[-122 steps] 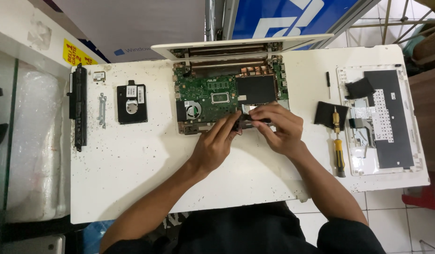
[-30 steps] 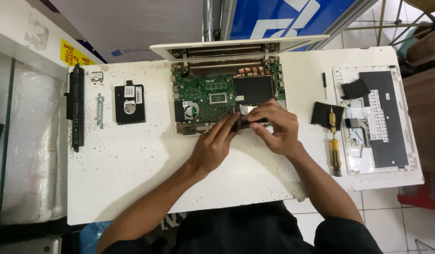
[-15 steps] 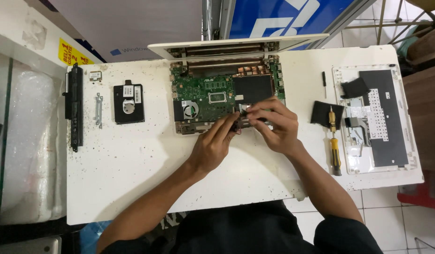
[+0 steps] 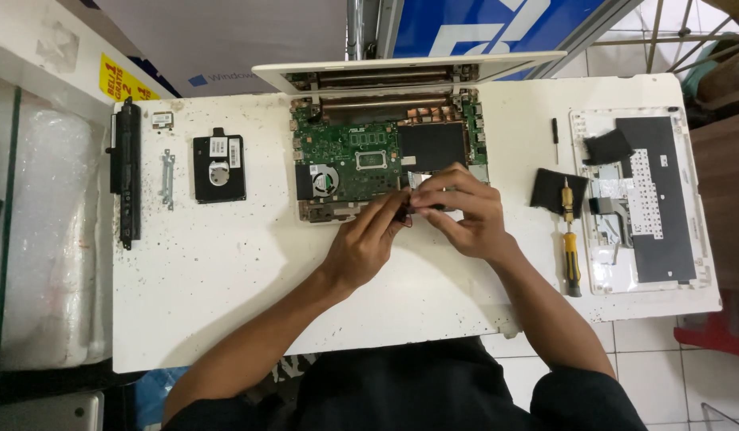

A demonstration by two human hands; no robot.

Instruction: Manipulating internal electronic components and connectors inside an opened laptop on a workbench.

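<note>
An opened white laptop base (image 4: 385, 156) lies at the far middle of the white table (image 4: 225, 271), its green circuit board, fan and black panel exposed. My left hand (image 4: 368, 239) and my right hand (image 4: 461, 209) meet at the board's near edge. Their fingertips pinch a small dark part (image 4: 408, 209) between them, just at the front edge of the board. What exactly the part is stays hidden under the fingers.
A black hard drive (image 4: 218, 168), a metal bracket (image 4: 167, 179) and a long black battery (image 4: 127, 172) lie at left. At right sit a yellow-handled screwdriver (image 4: 570, 239), a black pad (image 4: 550, 190) and the upturned keyboard cover (image 4: 641, 199).
Both hands stay together at the board's near edge; only the fingers shift slightly. The camera view has drifted a little.
</note>
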